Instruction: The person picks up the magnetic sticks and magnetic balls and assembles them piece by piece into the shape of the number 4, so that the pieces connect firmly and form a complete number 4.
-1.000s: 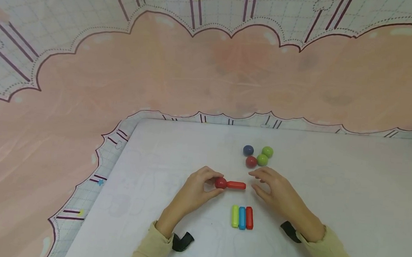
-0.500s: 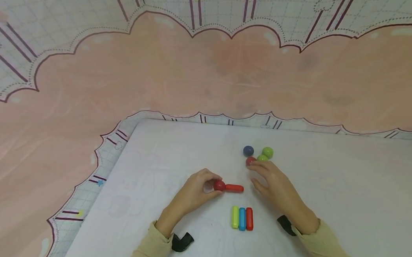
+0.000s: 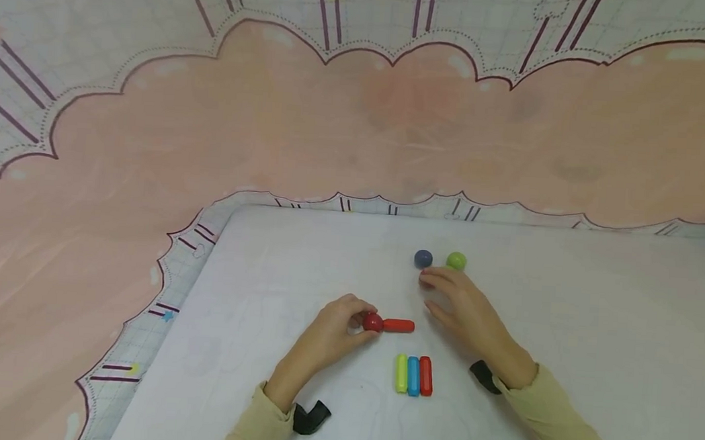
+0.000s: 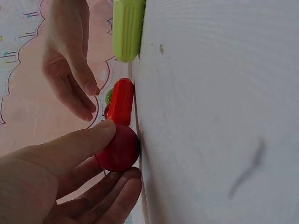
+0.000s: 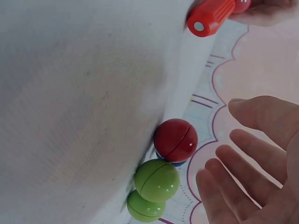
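My left hand (image 3: 336,327) pinches a red ball (image 3: 373,321) between thumb and fingers. A short red rod (image 3: 398,326) extends rightward from that ball, end against it; its far end carries a silvery disc in the right wrist view. My right hand (image 3: 474,315) hovers, fingers relaxed and apart, by a group of balls and holds nothing. Another red ball (image 5: 175,140) and a green ball (image 5: 156,180) lie nearest its fingers, mostly hidden behind the hand in the head view. Behind them are a second green ball (image 3: 456,260) and a blue ball (image 3: 423,259).
Side by side in front of the hands lie a yellow-green rod (image 3: 401,374), a blue rod (image 3: 413,376) and a red rod (image 3: 426,376). All stand on a white tabletop (image 3: 289,256); a patterned pink cloth (image 3: 358,133) hangs beyond its back edge.
My right hand has moved forward and slightly left, now covering the nearer red and green balls. The left hand has drawn the red ball and rod slightly left and nearer.
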### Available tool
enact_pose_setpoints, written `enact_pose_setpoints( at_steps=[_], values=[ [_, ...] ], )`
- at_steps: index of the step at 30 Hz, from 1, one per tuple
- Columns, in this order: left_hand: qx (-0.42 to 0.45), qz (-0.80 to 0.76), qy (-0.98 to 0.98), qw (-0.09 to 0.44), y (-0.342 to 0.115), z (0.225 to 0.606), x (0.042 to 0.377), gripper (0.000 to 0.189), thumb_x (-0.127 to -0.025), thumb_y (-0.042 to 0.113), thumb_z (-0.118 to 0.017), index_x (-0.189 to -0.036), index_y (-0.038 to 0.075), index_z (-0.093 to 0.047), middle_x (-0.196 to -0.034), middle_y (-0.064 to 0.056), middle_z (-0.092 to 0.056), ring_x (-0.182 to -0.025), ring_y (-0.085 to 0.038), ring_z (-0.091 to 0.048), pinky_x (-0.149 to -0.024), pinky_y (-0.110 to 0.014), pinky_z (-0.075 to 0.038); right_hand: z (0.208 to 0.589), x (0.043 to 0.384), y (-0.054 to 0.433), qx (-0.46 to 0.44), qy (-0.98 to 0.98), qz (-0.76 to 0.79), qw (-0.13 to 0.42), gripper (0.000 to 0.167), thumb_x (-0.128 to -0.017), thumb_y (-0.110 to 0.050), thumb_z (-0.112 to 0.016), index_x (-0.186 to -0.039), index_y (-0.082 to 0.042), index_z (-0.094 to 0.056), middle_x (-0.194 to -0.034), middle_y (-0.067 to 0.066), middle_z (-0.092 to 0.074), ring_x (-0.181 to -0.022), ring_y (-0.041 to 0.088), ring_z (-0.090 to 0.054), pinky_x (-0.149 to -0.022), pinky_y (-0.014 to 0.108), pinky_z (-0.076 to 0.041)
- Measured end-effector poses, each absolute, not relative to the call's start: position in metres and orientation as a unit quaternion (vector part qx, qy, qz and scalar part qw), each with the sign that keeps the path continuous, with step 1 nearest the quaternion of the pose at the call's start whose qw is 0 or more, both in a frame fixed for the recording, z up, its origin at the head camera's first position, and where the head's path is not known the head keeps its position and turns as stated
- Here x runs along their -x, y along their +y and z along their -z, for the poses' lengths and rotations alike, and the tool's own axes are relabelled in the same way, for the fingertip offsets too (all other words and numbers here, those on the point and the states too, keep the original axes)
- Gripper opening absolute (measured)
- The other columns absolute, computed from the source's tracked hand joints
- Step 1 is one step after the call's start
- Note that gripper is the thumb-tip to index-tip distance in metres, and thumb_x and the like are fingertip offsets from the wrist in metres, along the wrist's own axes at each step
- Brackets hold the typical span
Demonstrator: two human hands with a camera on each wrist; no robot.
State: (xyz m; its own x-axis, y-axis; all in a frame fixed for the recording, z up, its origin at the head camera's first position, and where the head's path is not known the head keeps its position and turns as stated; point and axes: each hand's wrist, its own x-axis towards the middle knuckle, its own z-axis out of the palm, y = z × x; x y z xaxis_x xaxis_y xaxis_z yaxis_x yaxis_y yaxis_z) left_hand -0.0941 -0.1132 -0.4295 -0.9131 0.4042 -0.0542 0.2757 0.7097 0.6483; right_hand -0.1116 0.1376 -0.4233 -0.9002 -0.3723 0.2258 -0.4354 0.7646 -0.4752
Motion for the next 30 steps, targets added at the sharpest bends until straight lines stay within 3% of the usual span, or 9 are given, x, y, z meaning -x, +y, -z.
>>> enact_pose_setpoints(
  at_steps=[14, 30],
  values=[
    [-0.190, -0.331, 0.921, 0.081, -0.112, 0.431, 0.092, 0.034, -0.085, 0.019, -0.080, -0.116, 0.010, -0.070, -0.099, 0.003, -0.065, -0.089, -0.010, -0.062, -0.081, -0.024, -0.056, 0.422, 0.119, 0.135, -0.183, -0.947, -0.256, 0.067, 0.052, -0.082, -0.008, -0.081, -0.130, -0.001, -0.062, -0.135, 0.016, -0.057, -0.124, 0.033, -0.054, -0.102, 0.047, -0.049],
    [-0.193, -0.331, 0.920, 0.084, -0.112, 0.431, 0.093, 0.033, -0.085, 0.020, -0.080, -0.115, 0.009, -0.070, -0.100, 0.001, -0.066, -0.089, -0.010, -0.062, -0.081, -0.024, -0.055, 0.421, 0.129, 0.127, -0.173, -0.948, -0.263, 0.054, 0.043, -0.084, -0.007, -0.078, -0.125, 0.000, -0.065, -0.133, 0.017, -0.058, -0.123, 0.033, -0.054, -0.101, 0.046, -0.050]
  ],
)
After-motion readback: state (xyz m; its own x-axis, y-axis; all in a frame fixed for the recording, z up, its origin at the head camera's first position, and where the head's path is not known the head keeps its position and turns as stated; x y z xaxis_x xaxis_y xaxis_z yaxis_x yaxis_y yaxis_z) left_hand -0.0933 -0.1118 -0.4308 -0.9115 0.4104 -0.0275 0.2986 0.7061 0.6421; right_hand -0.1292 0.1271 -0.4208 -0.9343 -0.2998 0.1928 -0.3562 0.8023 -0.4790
